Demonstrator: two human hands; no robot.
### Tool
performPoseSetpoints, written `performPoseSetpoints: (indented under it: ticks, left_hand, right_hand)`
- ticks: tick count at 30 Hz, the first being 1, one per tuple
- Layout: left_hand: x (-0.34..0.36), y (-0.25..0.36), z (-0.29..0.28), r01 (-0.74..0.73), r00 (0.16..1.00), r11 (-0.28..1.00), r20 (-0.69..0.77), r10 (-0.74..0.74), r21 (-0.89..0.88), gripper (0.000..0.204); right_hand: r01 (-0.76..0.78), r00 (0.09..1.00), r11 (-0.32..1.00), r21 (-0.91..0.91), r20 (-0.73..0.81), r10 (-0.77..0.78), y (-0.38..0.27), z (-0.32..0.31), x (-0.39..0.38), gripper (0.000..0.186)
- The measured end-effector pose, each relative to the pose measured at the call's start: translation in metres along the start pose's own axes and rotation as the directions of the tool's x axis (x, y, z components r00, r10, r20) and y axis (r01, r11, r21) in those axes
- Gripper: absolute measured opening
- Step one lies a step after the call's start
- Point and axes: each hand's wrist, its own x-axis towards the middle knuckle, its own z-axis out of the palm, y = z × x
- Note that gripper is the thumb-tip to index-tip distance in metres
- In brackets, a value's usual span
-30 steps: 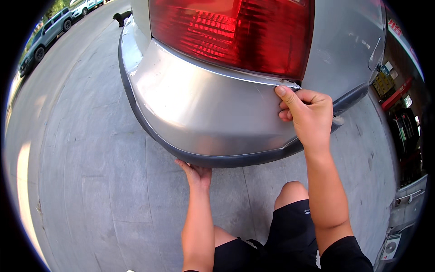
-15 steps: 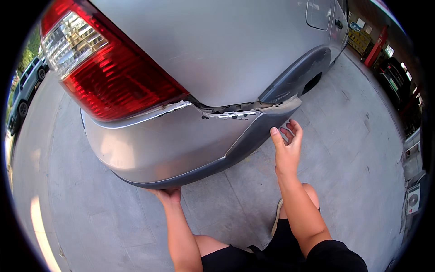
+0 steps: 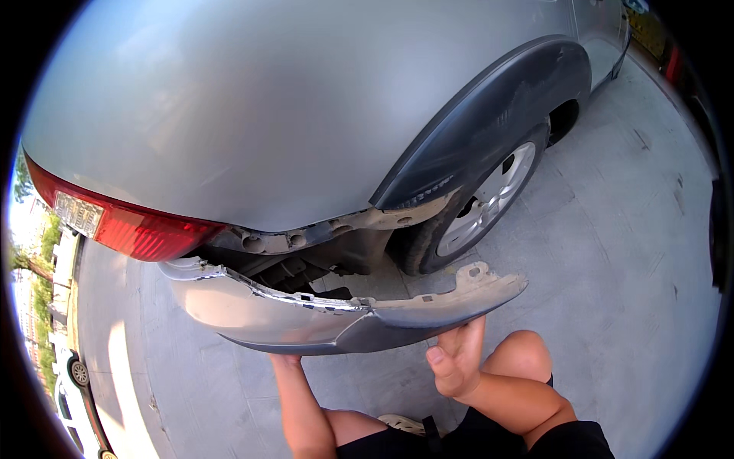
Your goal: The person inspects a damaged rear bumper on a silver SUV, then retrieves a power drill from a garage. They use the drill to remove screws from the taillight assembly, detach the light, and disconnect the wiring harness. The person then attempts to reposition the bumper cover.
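The silver rear bumper (image 3: 252, 310) of a car hangs away from the body at its wheel-side end, with dark trim along its lower edge. Chipped paint and clip tabs show along its top rim. My left hand (image 3: 285, 358) grips the bumper's underside, its fingers hidden beneath. My right hand (image 3: 459, 367) holds the bumper's end from below; its thumb sticks out to the left and the fingertips are hidden behind the trim. Above the gap, a dusty flange (image 3: 336, 227) with holes runs along the body. The red tail light (image 3: 153, 229) meets the bumper's left end.
A dark wheel-arch trim (image 3: 489, 107) curves over the rear wheel (image 3: 489, 200), beyond the bumper's end. Dark parts (image 3: 290, 271) show inside the gap. Grey paving (image 3: 627, 306) surrounds the car. A white car (image 3: 73, 413) stands far left. My knees are close below the bumper.
The bumper's wheel-side end has come away from the body, opening a wide gap. My right hand, apart from the trim before, now holds that end from below. The view has shifted towards the wheel.
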Motion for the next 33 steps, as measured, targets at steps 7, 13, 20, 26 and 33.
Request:
performPoseSetpoints:
  ticks: [7, 13, 20, 26, 33]
  left_hand:
    - [-0.017, -0.003, 0.003, -0.077, 0.975, 0.934, -0.171, 0.144, 0.348, 0.066]
    - [-0.076, 0.024, 0.091, -0.21, 0.839, 0.971, -0.49, 0.237, 0.112, 0.07]
    - [-0.145, 0.035, 0.217, -0.345, 0.621, 0.797, -0.516, 0.59, 0.495, 0.074]
    - [-0.174, 0.019, 0.28, -0.451, 0.657, 0.467, -0.071, 0.75, 0.76, 0.11]
    - [-0.177, 0.007, 0.326, -0.284, 0.773, 0.029, 0.211, 0.598, 0.958, 0.13]
  right_hand:
    - [-0.142, 0.935, 0.987, -0.074, 0.316, 0.159, -0.013, -0.046, 0.006, 0.065]
    - [-0.164, 0.853, 0.986, 0.005, 0.503, 0.14, -0.021, -0.063, 0.025, 0.064]
    - [-0.051, 0.726, 0.997, -0.062, 0.683, 0.08, -0.021, -0.081, 0.056, 0.06]
    - [-0.096, 0.729, 0.994, -0.058, 0.675, 0.11, -0.008, -0.087, 0.06, 0.064]
    - [-0.242, 0.816, 0.967, -0.083, 0.521, 0.249, 0.014, -0.098, 0.091, 0.059]
